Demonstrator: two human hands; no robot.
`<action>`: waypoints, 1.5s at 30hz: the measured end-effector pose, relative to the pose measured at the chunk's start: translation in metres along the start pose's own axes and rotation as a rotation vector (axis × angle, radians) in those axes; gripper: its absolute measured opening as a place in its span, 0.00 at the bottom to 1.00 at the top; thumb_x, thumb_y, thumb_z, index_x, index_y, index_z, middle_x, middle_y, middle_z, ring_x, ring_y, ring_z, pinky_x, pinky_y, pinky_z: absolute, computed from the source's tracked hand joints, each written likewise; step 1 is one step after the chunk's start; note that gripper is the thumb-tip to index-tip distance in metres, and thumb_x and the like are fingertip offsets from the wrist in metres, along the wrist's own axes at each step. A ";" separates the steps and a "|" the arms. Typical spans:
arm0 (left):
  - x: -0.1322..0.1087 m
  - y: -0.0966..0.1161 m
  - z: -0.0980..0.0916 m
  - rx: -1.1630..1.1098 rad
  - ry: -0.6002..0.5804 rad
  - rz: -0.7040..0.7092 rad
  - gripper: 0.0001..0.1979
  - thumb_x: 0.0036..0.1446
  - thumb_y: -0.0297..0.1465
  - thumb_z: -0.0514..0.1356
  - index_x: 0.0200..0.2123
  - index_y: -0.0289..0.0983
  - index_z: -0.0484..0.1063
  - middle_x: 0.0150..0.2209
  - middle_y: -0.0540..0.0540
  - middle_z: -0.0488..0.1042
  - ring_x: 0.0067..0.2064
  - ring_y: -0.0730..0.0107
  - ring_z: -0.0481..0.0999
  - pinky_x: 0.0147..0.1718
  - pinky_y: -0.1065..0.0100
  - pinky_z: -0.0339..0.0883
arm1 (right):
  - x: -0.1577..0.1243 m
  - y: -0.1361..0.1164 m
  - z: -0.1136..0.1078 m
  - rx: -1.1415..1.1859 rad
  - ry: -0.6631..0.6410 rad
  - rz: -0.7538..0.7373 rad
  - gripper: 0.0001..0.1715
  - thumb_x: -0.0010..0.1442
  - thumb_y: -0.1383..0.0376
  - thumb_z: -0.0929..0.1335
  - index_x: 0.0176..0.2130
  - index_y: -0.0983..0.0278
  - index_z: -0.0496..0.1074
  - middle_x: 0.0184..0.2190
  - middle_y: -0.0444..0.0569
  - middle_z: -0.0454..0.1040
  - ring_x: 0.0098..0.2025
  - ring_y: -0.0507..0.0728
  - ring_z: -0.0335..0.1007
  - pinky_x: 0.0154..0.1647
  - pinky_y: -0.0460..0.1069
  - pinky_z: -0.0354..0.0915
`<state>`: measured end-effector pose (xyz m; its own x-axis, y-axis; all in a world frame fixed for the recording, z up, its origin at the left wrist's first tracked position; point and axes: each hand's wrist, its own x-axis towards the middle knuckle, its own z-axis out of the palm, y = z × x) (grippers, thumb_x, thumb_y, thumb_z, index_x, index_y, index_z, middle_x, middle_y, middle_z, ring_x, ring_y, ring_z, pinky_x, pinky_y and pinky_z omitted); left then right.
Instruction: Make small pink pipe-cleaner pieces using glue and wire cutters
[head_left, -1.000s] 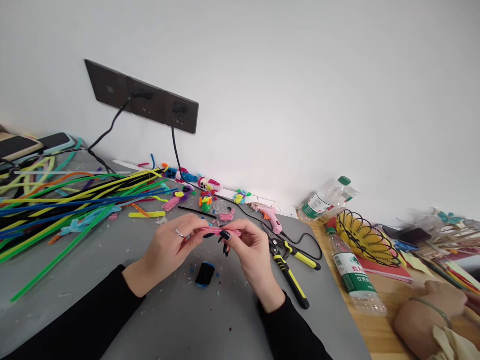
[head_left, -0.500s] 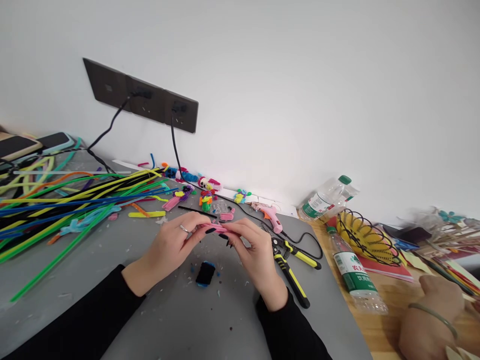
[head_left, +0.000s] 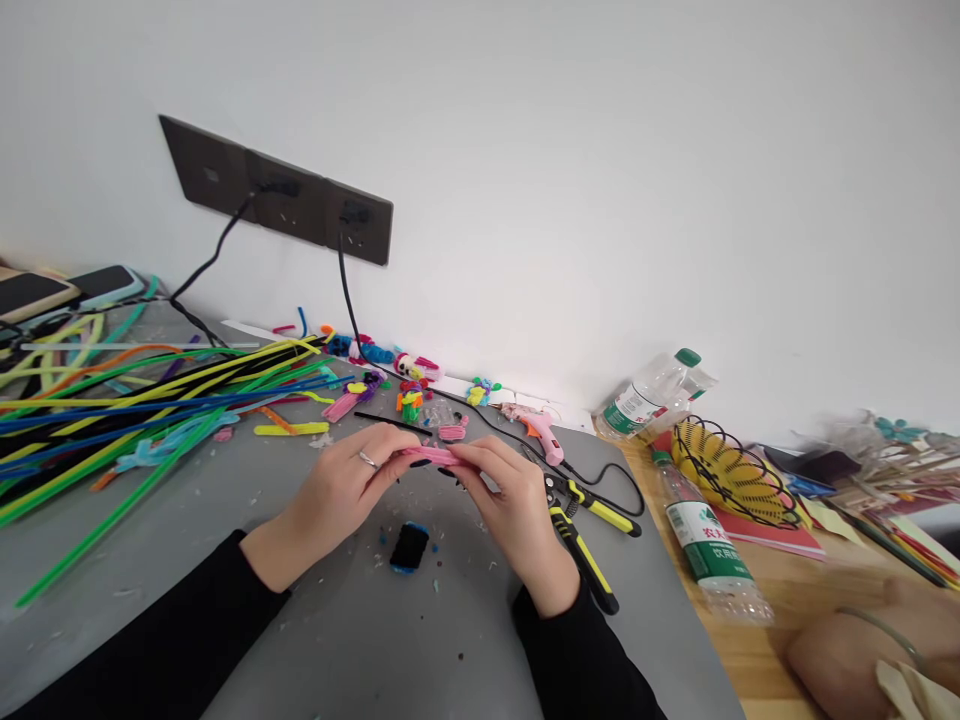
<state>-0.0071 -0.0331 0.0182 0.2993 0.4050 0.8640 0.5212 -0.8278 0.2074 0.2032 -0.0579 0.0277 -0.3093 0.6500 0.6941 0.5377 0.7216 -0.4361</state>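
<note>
Between my two hands a short pink pipe-cleaner piece [head_left: 433, 455] is held level above the grey mat [head_left: 360, 640]. My left hand [head_left: 349, 480] pinches its left end; a ring shows on one finger. My right hand [head_left: 510, 500] pinches the other end. Fingers cover both ends of the piece. Below them on the mat lies a small black block with blue edges [head_left: 409, 547]. Just beyond my fingers sits a small pink coiled piece [head_left: 453, 431], near a thin black stick [head_left: 391, 423].
Long coloured pipe cleaners [head_left: 172, 410] are heaped at left. Small pipe-cleaner figures [head_left: 410, 400] line the wall. A pink glue gun [head_left: 541, 430], yellow-black pliers [head_left: 585, 560], plastic bottles [head_left: 709, 545] and a yellow basket [head_left: 731, 475] stand right. Another person's hand [head_left: 862, 650] is at lower right.
My hands keep hold of the pink piece with barely any movement. The other person's hand at lower right has shifted downward and is blurred.
</note>
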 end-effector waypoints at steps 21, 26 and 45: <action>0.000 0.002 -0.003 0.007 0.015 -0.023 0.13 0.75 0.33 0.52 0.39 0.40 0.74 0.30 0.48 0.82 0.30 0.69 0.82 0.33 0.71 0.75 | 0.001 -0.005 0.000 0.029 0.012 0.028 0.08 0.72 0.68 0.68 0.44 0.64 0.80 0.35 0.51 0.81 0.35 0.54 0.78 0.36 0.47 0.74; -0.002 0.000 -0.002 0.010 0.010 -0.039 0.13 0.75 0.33 0.53 0.38 0.40 0.74 0.30 0.49 0.82 0.30 0.70 0.82 0.33 0.71 0.75 | 0.000 -0.004 0.001 0.028 0.017 0.026 0.09 0.72 0.67 0.68 0.44 0.63 0.80 0.35 0.51 0.81 0.35 0.54 0.78 0.36 0.47 0.75; -0.003 -0.002 -0.001 0.015 0.014 -0.035 0.12 0.74 0.33 0.54 0.38 0.41 0.75 0.30 0.49 0.83 0.30 0.68 0.83 0.32 0.70 0.75 | -0.002 -0.002 0.001 -0.112 -0.033 -0.061 0.12 0.75 0.65 0.64 0.50 0.63 0.77 0.36 0.52 0.79 0.37 0.56 0.77 0.37 0.49 0.75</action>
<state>-0.0096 -0.0330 0.0155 0.2696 0.4279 0.8627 0.5430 -0.8074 0.2308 0.2019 -0.0603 0.0261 -0.3689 0.6145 0.6973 0.6005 0.7303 -0.3258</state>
